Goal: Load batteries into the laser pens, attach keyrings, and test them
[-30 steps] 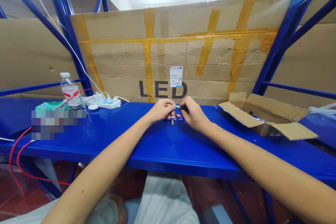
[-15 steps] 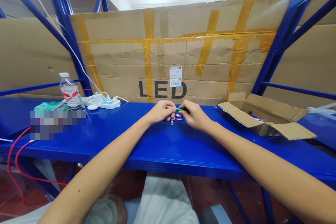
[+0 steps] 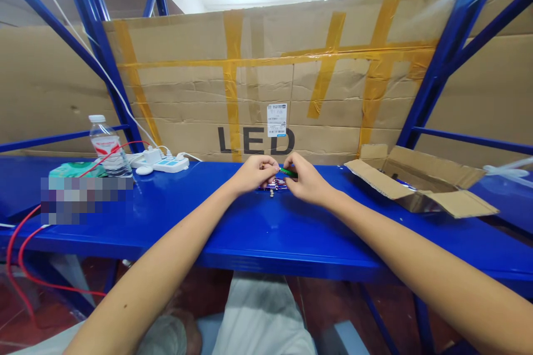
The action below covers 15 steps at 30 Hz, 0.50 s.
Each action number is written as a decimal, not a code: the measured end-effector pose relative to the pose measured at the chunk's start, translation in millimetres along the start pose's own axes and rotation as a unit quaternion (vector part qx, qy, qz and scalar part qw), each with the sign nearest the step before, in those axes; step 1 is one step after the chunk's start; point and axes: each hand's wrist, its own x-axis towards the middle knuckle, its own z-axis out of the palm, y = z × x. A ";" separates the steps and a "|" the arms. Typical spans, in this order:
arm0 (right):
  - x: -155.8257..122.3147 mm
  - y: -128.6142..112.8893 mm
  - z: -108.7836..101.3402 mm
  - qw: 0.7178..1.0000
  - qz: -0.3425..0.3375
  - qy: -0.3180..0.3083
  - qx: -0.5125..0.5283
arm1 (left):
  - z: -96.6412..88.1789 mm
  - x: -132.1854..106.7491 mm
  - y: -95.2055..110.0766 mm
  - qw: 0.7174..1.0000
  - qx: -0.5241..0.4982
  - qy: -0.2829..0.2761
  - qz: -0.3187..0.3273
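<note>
Between my hands is a slim, shiny green piece (image 3: 288,172), too small to name more exactly. My left hand (image 3: 260,171) pinches at its left end with thumb and fingertips. My right hand (image 3: 306,178) has its fingers curled round the right end, hiding part of it. Just below, several shiny purple metallic pieces (image 3: 278,184) lie on the blue table, partly covered by both hands. A small silver metal part (image 3: 272,193) sits at their near side.
An open cardboard box (image 3: 416,191) stands on the right of the blue table (image 3: 258,233). At left are a water bottle (image 3: 109,144), a green packet (image 3: 70,170), red cables (image 3: 25,222) and a white power strip (image 3: 170,164). A large cardboard sheet (image 3: 187,100) closes off the back.
My right hand's fingers have shifted slightly, and the green piece is now angled down to the right. The whole view has moved a little.
</note>
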 end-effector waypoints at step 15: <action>-3.5 2.1 -0.9 0.991 -0.079 0.002 -0.110 | 0.3 0.8 -3.1 1.000 0.017 0.011 0.001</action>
